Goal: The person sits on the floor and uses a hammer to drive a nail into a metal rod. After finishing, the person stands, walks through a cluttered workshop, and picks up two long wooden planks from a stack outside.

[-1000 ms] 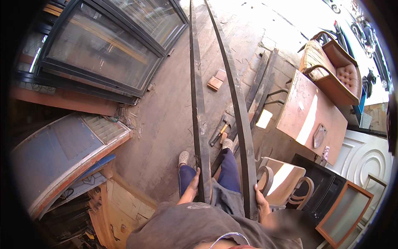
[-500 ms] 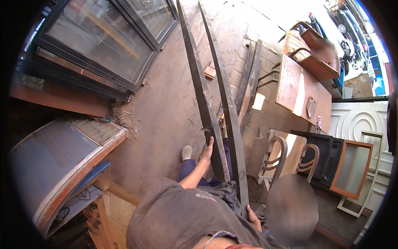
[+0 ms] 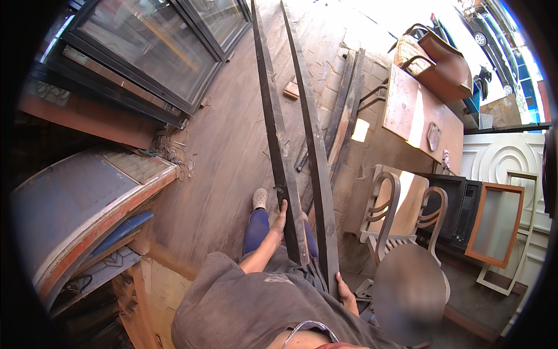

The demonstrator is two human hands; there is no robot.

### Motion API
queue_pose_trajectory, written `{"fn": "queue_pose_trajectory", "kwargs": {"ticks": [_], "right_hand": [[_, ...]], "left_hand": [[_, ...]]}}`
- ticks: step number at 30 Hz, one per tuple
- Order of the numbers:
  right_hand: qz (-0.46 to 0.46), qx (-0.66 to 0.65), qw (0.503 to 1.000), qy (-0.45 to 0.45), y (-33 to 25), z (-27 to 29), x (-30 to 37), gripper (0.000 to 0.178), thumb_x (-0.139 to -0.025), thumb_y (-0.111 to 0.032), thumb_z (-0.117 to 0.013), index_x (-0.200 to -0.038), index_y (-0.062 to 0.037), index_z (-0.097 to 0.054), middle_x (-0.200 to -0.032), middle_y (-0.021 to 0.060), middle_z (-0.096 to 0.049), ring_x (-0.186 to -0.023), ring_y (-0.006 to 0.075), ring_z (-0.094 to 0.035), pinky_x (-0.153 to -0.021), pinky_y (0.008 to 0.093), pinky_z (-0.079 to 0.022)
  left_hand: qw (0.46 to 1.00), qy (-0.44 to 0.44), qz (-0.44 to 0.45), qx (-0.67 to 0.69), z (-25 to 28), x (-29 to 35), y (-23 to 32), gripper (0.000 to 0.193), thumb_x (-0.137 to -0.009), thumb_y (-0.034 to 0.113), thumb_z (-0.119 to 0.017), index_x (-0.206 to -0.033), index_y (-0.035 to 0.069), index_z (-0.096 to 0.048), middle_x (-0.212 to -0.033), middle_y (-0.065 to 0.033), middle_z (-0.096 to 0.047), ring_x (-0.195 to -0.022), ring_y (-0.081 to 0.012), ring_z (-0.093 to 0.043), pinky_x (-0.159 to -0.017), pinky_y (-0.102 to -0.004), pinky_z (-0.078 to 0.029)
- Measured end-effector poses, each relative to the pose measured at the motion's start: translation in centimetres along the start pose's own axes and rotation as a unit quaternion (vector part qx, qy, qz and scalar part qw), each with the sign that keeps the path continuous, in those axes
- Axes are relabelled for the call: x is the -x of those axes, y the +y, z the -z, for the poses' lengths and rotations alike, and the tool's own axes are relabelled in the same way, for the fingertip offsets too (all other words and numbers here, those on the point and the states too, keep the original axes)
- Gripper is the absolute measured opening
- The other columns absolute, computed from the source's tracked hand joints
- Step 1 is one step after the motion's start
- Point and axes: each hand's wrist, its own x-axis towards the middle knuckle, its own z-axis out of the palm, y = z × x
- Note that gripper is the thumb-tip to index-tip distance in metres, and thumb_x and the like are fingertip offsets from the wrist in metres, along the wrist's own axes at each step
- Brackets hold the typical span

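Two long dark wooden beams stretch away from my body toward the bright far side. My left hand (image 3: 280, 221) grips the left beam (image 3: 279, 148) close to its near end, with the thumb up along its side. Against the outer side of the right beam (image 3: 318, 157), near its lower end, my right hand (image 3: 345, 290) is closed; its fingers are partly hidden by the wood. The beams lie side by side with a narrow gap between them, their near ends in front of my waist.
More dark beams (image 3: 347, 107) and a small wood block (image 3: 291, 89) lie on the floor. Glass-paned frames (image 3: 148, 46) stand at left, above a curved panel (image 3: 81, 203). To the right are a table (image 3: 401, 110), a wooden chair (image 3: 386, 203), an orange-brown frame (image 3: 494, 224) and an armchair (image 3: 439, 64).
Both hands and the near ends of the beams have shifted slightly left in the view. The left hand sits a little lower, the right a little higher. Both grips remain.
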Motion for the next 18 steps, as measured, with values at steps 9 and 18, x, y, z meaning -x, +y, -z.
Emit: {"fn": "queue_pose_trajectory", "kwargs": {"ticks": [9, 18], "right_hand": [[-0.007, 0.042, 0.999, 0.009, -2.3, 3.5, 0.8, 0.089, -0.084, -0.067, -0.041, -0.134, 0.0068, -0.036, -0.135, 0.0169, -0.042, -0.121, 0.0243, -0.044, -0.103, 0.0299, -0.03], [0.015, 0.028, 0.999, -0.034, 0.3, -1.4, -0.6, 0.088, -0.084, -0.068, -0.04, -0.136, 0.0022, -0.036, -0.138, 0.0156, -0.04, -0.123, 0.025, -0.041, -0.103, 0.0306, -0.029]], "left_hand": [[0.998, 0.012, 0.046, -0.029, 5.6, 5.5, -7.7, 0.068, -0.073, 0.071, -0.056, -0.099, 0.007, -0.058, -0.078, -0.0019, -0.058, -0.068, -0.0137, -0.057, -0.062, -0.0282, -0.049], [0.964, 0.138, 0.017, -0.225, 22.9, 12.8, -7.8, 0.089, -0.073, 0.069, -0.059, -0.124, -0.003, -0.046, -0.11, -0.0085, -0.057, -0.096, -0.0169, -0.056, -0.082, -0.0292, -0.045]]}}
